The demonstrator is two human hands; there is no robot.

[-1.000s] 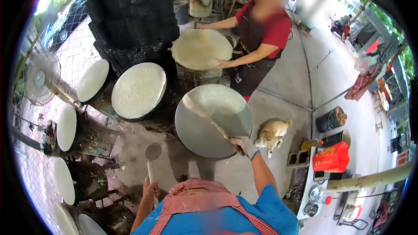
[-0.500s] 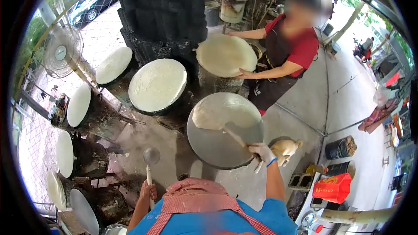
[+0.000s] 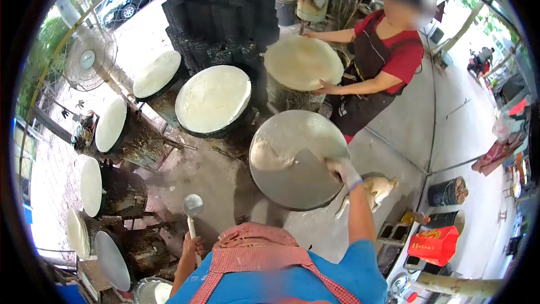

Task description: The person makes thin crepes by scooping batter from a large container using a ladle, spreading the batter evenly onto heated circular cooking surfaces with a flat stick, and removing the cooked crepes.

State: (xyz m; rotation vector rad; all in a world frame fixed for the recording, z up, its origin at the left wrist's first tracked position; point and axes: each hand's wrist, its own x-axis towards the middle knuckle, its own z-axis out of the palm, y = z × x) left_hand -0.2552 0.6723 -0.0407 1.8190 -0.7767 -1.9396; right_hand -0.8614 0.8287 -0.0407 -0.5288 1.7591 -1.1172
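Concrete floor (image 3: 211, 179) is stretching between several round griddles (image 3: 215, 98), its far reaches being swallowed by the lens's black rim. The left hand (image 3: 193, 245) is gripping a ladle (image 3: 193, 205) above the floor, fingers wrapped around its pale handle. The right hand (image 3: 340, 170), blurred, is reaching across the large grey pan (image 3: 298, 188) ahead; whether it is clamping anything, I cannot tell. Its forearm is partly hiding a tan dog (image 3: 382, 188). The bottom edge is cutting off a metal basin (image 3: 140, 293).

Head-worn fisheye view, facing forward, angled down
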